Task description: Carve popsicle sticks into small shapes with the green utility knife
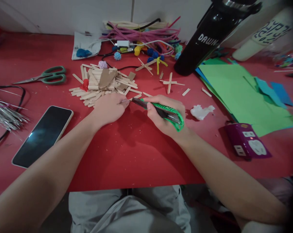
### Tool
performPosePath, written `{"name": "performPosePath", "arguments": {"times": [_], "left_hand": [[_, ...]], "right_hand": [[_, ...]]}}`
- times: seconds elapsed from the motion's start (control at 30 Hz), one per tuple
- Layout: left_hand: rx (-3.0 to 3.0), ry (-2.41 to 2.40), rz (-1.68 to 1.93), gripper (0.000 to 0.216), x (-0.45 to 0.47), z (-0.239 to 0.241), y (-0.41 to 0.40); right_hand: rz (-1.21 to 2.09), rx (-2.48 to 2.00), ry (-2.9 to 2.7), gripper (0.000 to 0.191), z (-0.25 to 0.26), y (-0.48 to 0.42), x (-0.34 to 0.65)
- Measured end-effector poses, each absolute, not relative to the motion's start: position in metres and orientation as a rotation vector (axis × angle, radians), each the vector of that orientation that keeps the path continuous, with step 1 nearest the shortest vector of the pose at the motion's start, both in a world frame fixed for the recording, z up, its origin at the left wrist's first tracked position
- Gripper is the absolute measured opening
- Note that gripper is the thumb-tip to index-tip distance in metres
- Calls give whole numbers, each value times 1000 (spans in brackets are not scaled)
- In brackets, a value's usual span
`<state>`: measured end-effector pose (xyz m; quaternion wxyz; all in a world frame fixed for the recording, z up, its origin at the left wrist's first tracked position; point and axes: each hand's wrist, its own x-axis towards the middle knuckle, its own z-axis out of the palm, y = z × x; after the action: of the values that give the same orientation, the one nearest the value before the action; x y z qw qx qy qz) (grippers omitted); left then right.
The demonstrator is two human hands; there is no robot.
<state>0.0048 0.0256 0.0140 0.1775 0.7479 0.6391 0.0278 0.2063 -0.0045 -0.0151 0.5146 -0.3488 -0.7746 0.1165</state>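
My right hand [169, 111] is closed around a green box cutter [177, 119], its blade pointing left toward my left fingertips. The blade tip meets or nearly meets a small piece of wooden craft stick [130, 99] there. My left hand [111, 108] has its fingers closed on that stick; most of the stick is hidden by the fingers. Just behind my left hand lies a heap of craft sticks [88, 95] with brown cardboard pieces [107, 78] on top. Crossed sticks [170, 83] and short cut pieces [185, 92] lie beyond my right hand.
Scissors [52, 76], a phone [43, 136] and a bundle of wires [5, 111] are at left. A black bottle [204, 35] stands behind. To the right are green paper sheets [233, 87], crumpled tissue [201, 112] and a purple socket block [247, 140]. Pink pipe cleaners [141, 35] lie along the wall.
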Motion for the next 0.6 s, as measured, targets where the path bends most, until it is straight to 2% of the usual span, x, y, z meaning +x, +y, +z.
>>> {"name": "performPosePath", "arguments": {"times": [0.27,0.6], "left_hand": [[2087,1799,106,33,5,14,27],[2159,1804,73,34,5,10,23]], "right_hand": [[311,-773,-1849,14,-16,-2,205],[174,-866,-1818,13,-7,-10,210]]}}
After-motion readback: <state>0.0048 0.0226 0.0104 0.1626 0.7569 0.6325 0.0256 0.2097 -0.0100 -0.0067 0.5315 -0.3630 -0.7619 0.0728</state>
